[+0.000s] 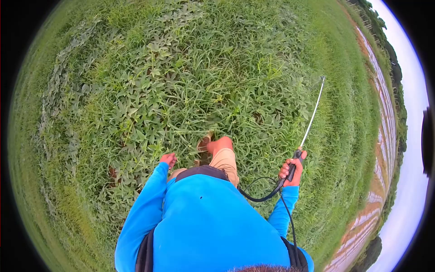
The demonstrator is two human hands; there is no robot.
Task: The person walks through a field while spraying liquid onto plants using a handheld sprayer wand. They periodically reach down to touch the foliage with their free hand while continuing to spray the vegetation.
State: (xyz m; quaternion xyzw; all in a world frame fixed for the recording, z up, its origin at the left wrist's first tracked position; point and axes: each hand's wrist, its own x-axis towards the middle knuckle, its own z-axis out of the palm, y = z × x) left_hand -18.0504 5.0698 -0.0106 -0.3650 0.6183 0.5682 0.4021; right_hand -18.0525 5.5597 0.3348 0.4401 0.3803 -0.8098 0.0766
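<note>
My right hand (293, 176) is wrapped round the black handle of a sprayer wand (313, 114). The wand's thin metal tube points forward over the grass, its nozzle at the far end. From the handle a black hose (260, 199) loops back toward my waist. A thinner black cord (288, 213) runs from there up to my shoulder. My left hand (169, 159) hangs beside my left thigh, fingers curled in, with nothing visible in it. Leafy plants (145, 102) and tall grass lie just ahead of both hands.
Dense green growth surrounds my legs, with one bent knee (220, 145) showing among the leaves. Dark straps (145, 251) cross my shoulders. Off to the right are rows covered with pale sheeting (384, 106), bare reddish soil and a line of trees (393, 59).
</note>
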